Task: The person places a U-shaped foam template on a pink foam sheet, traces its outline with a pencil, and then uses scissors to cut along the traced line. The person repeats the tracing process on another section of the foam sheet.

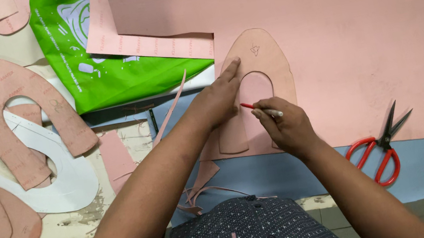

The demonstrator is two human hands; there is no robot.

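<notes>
Your left hand (218,100) lay open, pinning the thin, floppy arch-shaped template (263,63) flat near its top, while your right hand (285,126) gripped the red pencil (260,109).

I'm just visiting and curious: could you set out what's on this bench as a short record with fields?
left hand: flat, pressing down a horseshoe-shaped template
right hand: holds a red pen, tip at the template's inner edge
under the template: big pink sheet
right of the hands: red-handled scissors
left side: more cut pink pieces, one white piece, green bag
</notes>
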